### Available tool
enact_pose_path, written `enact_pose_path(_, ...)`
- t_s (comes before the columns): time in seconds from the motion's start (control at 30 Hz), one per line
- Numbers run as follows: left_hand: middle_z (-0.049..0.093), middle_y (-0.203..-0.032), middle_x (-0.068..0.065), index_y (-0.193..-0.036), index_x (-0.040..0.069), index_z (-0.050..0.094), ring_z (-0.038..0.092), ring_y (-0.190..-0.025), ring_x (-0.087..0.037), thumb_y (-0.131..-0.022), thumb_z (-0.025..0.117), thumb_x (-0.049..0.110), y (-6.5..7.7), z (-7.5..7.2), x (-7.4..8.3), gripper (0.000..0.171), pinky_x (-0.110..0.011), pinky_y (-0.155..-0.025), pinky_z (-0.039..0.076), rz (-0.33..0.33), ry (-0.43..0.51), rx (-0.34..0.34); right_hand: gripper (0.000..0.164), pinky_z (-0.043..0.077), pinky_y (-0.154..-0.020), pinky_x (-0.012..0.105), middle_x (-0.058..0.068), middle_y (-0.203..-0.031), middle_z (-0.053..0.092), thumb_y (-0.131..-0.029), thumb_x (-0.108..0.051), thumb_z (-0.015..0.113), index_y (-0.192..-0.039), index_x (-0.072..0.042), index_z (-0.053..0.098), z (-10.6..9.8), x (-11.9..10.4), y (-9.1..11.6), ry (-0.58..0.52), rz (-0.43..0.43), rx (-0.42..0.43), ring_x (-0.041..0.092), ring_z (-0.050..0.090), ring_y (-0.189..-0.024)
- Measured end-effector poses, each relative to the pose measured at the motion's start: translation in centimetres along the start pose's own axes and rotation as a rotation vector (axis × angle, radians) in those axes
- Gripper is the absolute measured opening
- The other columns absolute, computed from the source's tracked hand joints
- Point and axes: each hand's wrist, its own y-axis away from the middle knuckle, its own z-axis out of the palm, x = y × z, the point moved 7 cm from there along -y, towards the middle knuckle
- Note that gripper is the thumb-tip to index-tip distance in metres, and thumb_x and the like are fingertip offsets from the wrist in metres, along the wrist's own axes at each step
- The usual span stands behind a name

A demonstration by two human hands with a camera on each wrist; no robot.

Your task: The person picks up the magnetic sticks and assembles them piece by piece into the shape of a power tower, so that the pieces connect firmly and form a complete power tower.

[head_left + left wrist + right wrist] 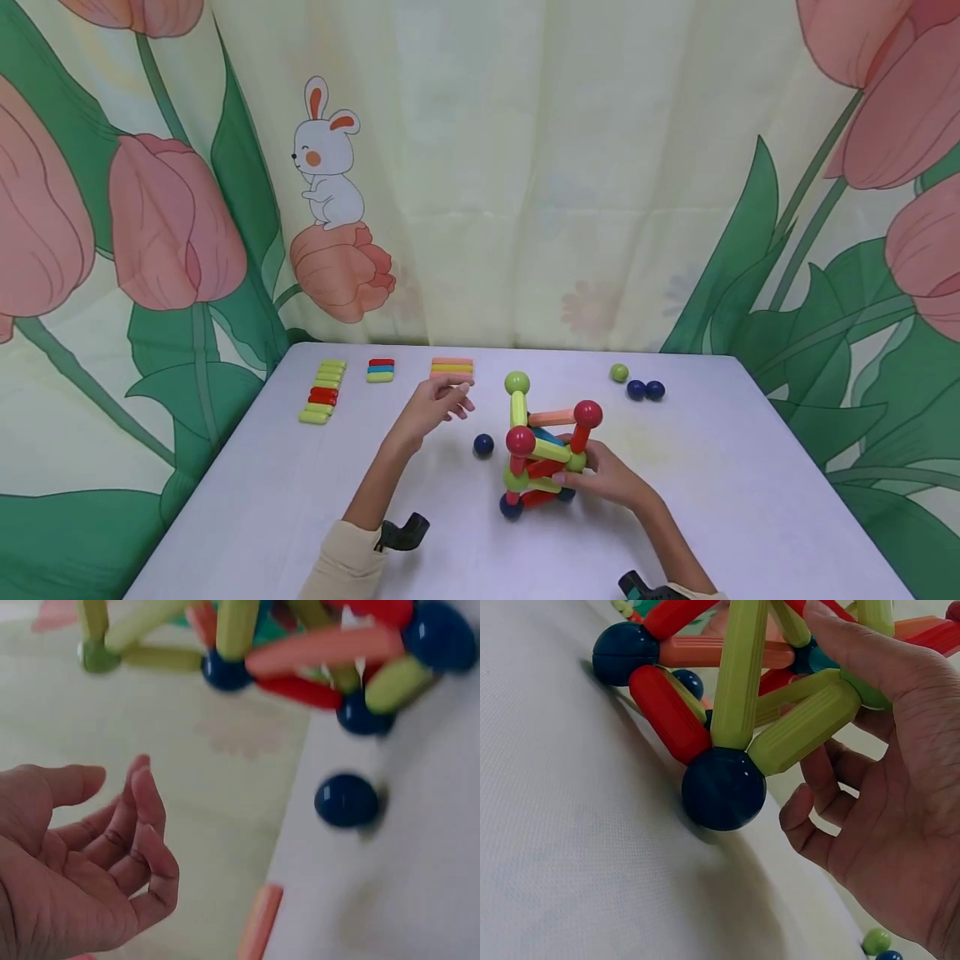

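Observation:
A building-toy structure of coloured rods and balls (521, 442) stands on the table, dark blue balls at its base, green and red ones higher up. My right hand (606, 475) holds its right side; in the right wrist view the thumb and fingers are around a green ball (868, 691) where rods meet. To the left, my left hand (433, 408) hovers above the table with loosely bent fingers and nothing in them. A loose dark blue ball (483, 445) lies between the left hand and the structure. Behind that hand is a short stack of orange and yellow rods (452, 364).
At the back left lie a row of green and red rods (323, 392) and a small group of red, blue and green rods (381, 371). A green ball (619, 372) and two dark blue balls (646, 390) sit at the back right. A printed curtain (525, 183) hangs behind the table.

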Motion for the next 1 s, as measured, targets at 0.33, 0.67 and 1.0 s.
enact_pose_path(0.33, 0.065, -0.113, -0.021, -0.117, 0.001, 0.067, 0.059, -0.108, -0.036, -0.095, 0.06, 0.017, -2.8, -9.3, -6.3, 0.028, -0.046, -0.088, 0.052, -0.088, -0.378, 0.38, 0.06, 0.048, -0.095, 0.059, 0.008, -0.126, 0.064, -0.083, -0.029, 0.076, -0.135, -0.011, 0.051, 0.2, -0.3, 0.0, -0.02, 0.012, -0.024, 0.028, 0.054, -0.122)
enact_pose_path(0.67, 0.041, -0.143, -0.026, -0.133, -0.003, 0.055, 0.041, -0.129, -0.048, -0.095, 0.057, 0.011, -3.6, -12.1, -9.1, 0.041, -0.058, -0.103, 0.041, -0.088, -0.689, 0.349, 0.065, 0.046, -0.1, 0.056, 0.012, -0.138, 0.054, -0.088, -0.034, 0.069, -0.143, -0.012, 0.043, 0.0, 0.2, 0.9, -0.119, 0.008, -0.235, 0.028, 0.049, -0.128)
enact_pose_path(1.0, 0.042, -0.135, -0.027, -0.135, -0.004, 0.053, 0.045, -0.118, -0.046, -0.093, 0.063, 0.014, -4.4, -11.8, -9.4, 0.046, -0.057, -0.091, 0.051, -0.133, -0.921, 0.28, 0.045, 0.048, -0.098, 0.054, 0.02, -0.141, 0.05, -0.099, -0.026, 0.053, -0.14, -0.008, 0.05, -1.4, 0.3, 1.1, -0.156, 0.023, -0.159, 0.036, 0.046, -0.13)
